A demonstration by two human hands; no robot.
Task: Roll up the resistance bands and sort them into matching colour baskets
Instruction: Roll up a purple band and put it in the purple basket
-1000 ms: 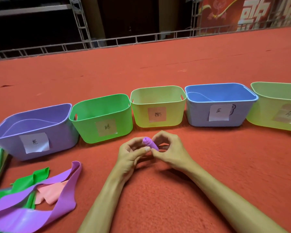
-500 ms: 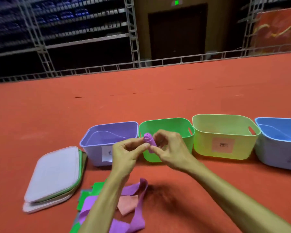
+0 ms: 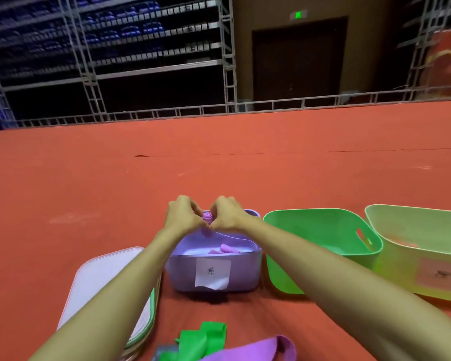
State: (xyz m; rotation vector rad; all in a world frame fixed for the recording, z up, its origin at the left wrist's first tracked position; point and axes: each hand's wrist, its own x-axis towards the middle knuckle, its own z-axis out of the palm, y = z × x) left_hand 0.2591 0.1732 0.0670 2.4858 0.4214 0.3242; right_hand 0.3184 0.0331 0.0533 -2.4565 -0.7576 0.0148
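Both hands (image 3: pixel 184 217) (image 3: pixel 228 216) pinch the purple roll (image 3: pixel 207 218) above purple basket (image 3: pixel 182 272).

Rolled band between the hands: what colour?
Rolled band is purple; the head view shows it best.

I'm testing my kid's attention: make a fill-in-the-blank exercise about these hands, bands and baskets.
The rolled band, pinched by left hand and right hand, is coloured ____.
Right of the purple basket, the neighbouring basket is coloured ____.
The purple basket holds other rolls, so it is not ____.
Missing: purple; green; empty.
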